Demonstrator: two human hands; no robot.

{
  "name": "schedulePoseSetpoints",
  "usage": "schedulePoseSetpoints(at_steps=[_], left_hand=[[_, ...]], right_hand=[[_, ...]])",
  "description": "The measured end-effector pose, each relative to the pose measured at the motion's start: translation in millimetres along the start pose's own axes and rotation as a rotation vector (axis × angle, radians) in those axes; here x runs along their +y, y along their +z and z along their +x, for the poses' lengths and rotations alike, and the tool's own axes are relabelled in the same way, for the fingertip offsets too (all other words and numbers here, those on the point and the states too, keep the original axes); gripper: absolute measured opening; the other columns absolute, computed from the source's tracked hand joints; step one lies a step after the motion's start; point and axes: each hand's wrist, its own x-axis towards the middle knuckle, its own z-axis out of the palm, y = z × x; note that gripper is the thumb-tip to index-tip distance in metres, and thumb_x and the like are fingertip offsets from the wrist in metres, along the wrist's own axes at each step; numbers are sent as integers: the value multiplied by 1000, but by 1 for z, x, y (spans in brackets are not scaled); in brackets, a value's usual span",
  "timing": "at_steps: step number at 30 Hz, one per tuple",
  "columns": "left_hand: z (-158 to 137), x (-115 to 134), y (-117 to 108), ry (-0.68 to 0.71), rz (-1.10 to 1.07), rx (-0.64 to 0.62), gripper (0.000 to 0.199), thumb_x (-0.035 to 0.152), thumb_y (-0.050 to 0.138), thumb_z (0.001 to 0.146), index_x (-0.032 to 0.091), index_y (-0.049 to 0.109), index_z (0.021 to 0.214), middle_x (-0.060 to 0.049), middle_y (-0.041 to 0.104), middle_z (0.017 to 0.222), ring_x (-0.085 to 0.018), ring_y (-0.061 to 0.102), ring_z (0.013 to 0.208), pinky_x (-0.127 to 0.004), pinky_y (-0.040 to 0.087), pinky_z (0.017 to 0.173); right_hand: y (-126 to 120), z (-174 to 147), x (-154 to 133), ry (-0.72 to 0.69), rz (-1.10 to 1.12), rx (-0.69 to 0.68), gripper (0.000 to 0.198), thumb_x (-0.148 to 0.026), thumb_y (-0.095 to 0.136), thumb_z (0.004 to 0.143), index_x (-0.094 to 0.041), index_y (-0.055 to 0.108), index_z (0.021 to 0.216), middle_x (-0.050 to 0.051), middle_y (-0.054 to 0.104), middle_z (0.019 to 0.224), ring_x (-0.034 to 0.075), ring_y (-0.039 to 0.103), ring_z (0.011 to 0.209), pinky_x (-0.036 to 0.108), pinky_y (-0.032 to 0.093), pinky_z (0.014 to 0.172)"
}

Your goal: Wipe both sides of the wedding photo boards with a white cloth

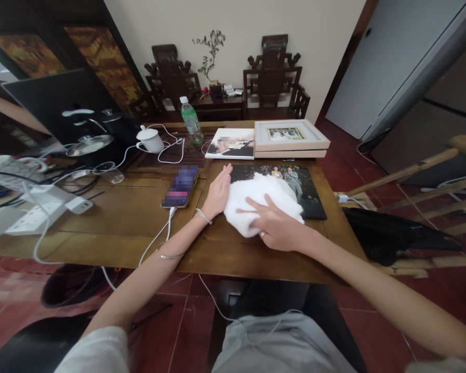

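A fluffy white cloth (262, 199) lies bunched over a dark photo panel (312, 194) on the wooden table, hiding much of its picture. Two people in wedding clothes show above the cloth. My right hand (275, 223) presses on the cloth and grips it, some fingers stretched across the top and others sunk into the folds. At the panel's left edge, my left hand (218, 192) stands on its side with the fingers straight and together, holding nothing. Left of that hand lies a phone (180, 187) with its screen lit and a white cable plugged in.
Behind the panel are stacked light wood frames (291, 139) and a white-edged photo print (231, 143). A green bottle (192, 122) and a white lidded cup (149, 140) stand farther left. Power strips (42, 210) and loose cables cover the table's left end. A person's arm (15, 111) shows at far left.
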Motion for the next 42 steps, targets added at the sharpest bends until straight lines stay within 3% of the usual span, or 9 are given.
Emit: schedulePoseSetpoints(at_steps=[6,10,16,20,23,27,30,37,42], left_hand=[[-3,-1,4,43,186,-227,47,37,42,99,14,53,139,-13,47,151,-22,38,145,-45,32,120],[-3,-1,6,25,245,-277,43,31,43,98,15,57,135,-13,48,150,-24,39,144,-48,35,118],[-2,1,4,26,274,-291,43,29,44,98,14,56,135,-15,47,151,-25,39,144,-48,35,118],[-3,0,3,43,271,-288,43,30,44,98,12,57,135,-15,48,150,-25,40,144,-46,35,118],[-3,-1,1,63,262,-287,43,31,43,98,13,58,134,-14,52,147,-25,45,141,-45,36,117],[-3,-1,0,91,247,-290,43,30,43,98,13,57,134,-13,58,141,-25,53,134,-43,40,115],[-3,0,0,83,241,-287,42,31,43,98,16,58,134,-11,56,144,-24,49,137,-42,38,117],[-4,-2,3,34,244,-297,44,32,43,98,16,55,137,-14,46,152,-24,38,145,-49,34,118],[-5,-2,4,39,251,-295,44,30,42,98,15,54,137,-14,45,152,-24,38,145,-50,34,118]], right_hand=[[-3,-62,24,217,-51,113,40,-3,45,70,-19,73,94,12,52,147,37,31,145,73,24,111],[-7,-67,59,433,-155,166,40,-8,41,77,-13,72,103,19,49,148,37,33,144,70,24,111],[-24,0,95,572,7,268,48,-13,34,80,-16,70,112,13,67,129,35,56,124,56,38,104],[-34,69,96,476,239,377,42,-17,36,75,-16,70,100,9,72,115,29,62,101,39,46,90],[-35,112,88,395,351,345,39,-17,37,72,-14,68,95,9,72,107,27,61,94,34,46,83],[-32,131,83,303,282,255,39,-17,37,72,-13,69,94,11,72,110,28,61,96,36,44,89],[-30,109,94,298,250,312,45,-17,36,74,-12,70,102,11,70,122,29,60,106,36,42,96],[-36,12,138,535,47,367,42,-19,34,78,-14,71,98,11,72,120,31,62,107,39,46,95],[-16,-43,103,516,-108,263,43,-12,36,80,-13,70,106,17,62,136,35,48,135,64,25,113]])
